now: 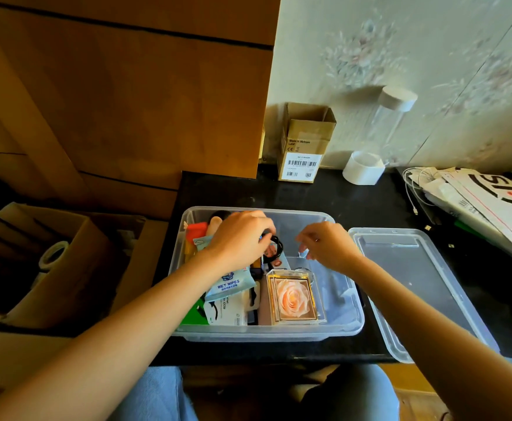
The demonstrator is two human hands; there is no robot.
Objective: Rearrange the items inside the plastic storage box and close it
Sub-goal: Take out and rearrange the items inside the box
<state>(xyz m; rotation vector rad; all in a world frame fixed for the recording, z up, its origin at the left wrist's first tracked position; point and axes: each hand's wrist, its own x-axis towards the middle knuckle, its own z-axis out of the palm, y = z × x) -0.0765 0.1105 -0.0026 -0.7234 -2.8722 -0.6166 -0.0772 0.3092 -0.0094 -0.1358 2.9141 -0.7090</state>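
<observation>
Two hands over one open plastic storage box (344, 328) on the black tabletop (355, 202). Near end of box: clear case holding a pink rose (295, 296), upright at centre; just left of it, a wet wipes pack (229, 284) overlapping other flat packets. Right half of box: bare floor, free space for restacking. Middle: left hand (239, 238), fingers (263, 226) curled round a black coiled cable (274, 249), lifted above the crowded left side. Right hand (329, 246), level with it and just right of the cable, fingers loosely bent, apart, holding nothing; judged nearer the free space. Far left corner: orange and tan items, partly hidden. Lid (412, 287): off, flat on tabletop, right of box, long axis near to far.
</observation>
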